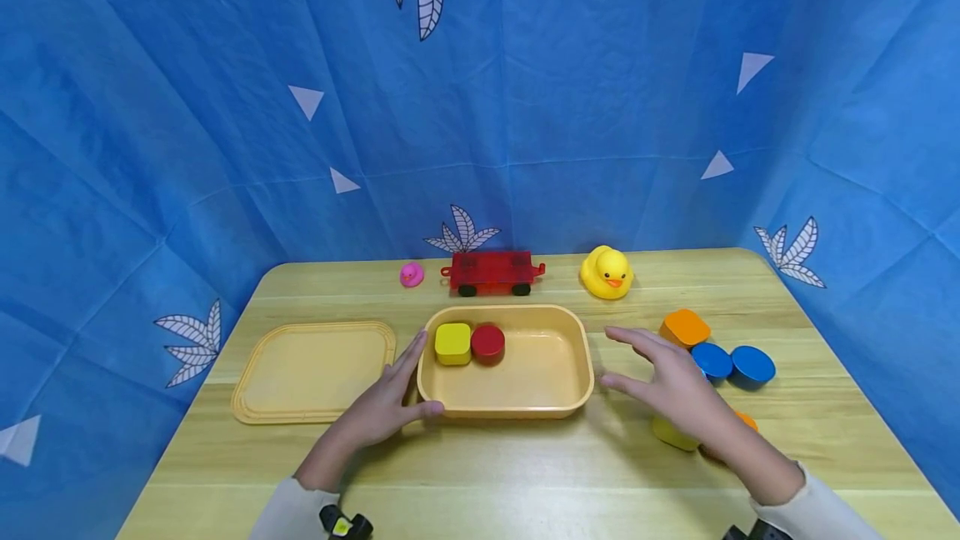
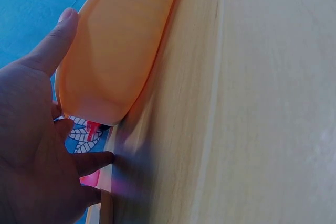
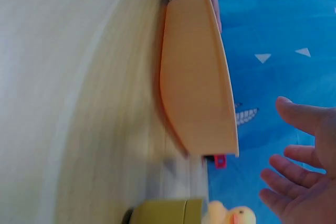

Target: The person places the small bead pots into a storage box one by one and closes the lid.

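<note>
The left hand (image 1: 378, 407) rests against the left end of a peach-coloured, rounded-rectangular plastic bin (image 1: 540, 365), its thumb at the bin's near-left corner and its straight forefinger along the left rim; the fingers are spread wide and lie against the bin, not curled round it. The right hand (image 1: 678, 382) hangs just beside the bin's right end, thumb and forefinger well parted and pointing toward the bin, with nothing in its grasp. Inside the bin, at its left end, a yellow rounded-square block (image 1: 453, 340) stands next to a dark red round block (image 1: 487, 342). To the right of the bin, past the right hand's fingers, sit an orange block with rounded corners (image 1: 684, 327) and two blue round-topped blocks (image 1: 752, 367). To the bin's near right, a yellow block (image 1: 673, 433) and an orange piece (image 1: 747, 420) are partly covered by the right hand and forearm, their full shapes hidden. Left of the bin lies a flat, peach-coloured, rimmed plastic lid-like panel (image 1: 315, 373). Behind the bin stand a small pink toy duck (image 1: 411, 275) toward its left, a red toy wagon with black wheels (image 1: 491, 267), and a larger yellow toy duck (image 1: 606, 273) toward its right. Under the bin spreads a pale wood-grain tabletop (image 1: 525, 482); beyond it hangs a blue cloth printed with white leaves and triangles (image 1: 600, 107).
</note>
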The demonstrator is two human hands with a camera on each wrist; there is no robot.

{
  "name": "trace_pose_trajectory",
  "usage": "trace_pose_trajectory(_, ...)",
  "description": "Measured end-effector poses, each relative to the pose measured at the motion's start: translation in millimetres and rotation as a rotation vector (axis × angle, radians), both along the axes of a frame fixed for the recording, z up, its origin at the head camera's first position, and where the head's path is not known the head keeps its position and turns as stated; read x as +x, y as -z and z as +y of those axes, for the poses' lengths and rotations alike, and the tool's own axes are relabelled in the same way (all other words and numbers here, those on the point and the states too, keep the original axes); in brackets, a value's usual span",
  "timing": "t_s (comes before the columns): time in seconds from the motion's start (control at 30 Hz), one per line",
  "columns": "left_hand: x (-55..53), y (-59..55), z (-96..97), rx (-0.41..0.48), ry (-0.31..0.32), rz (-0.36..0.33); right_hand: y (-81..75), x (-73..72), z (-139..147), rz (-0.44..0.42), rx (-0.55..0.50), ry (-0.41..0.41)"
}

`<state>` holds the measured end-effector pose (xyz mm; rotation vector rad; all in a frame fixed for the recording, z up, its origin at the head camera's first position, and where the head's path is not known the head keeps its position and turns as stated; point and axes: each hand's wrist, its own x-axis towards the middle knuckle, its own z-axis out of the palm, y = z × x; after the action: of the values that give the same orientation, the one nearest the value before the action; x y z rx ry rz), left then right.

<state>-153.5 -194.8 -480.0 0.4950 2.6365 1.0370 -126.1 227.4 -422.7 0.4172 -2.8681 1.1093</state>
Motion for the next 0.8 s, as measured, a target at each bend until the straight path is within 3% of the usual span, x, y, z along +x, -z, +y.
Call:
trace_pose_trajectory(0.3, 0.3, 0.2, -0.5, 0.009, -0.003, -0.006, 1.9, 23.9, 31.8, -0.033, -0.014, 0.076)
trace_pose_trajectory(0.5, 0.2, -0.3, -0.2, 0.008, 0.000, -0.003, 7.4, 38.1, 53.0, -0.007, -0.018, 0.116)
trace_pose_trajectory(0.8, 0.1, 0.8, 1.0, -0.012, 0.001, 0.005, 14.8, 53.8, 75.9, -0.099, -0.030, 0.186)
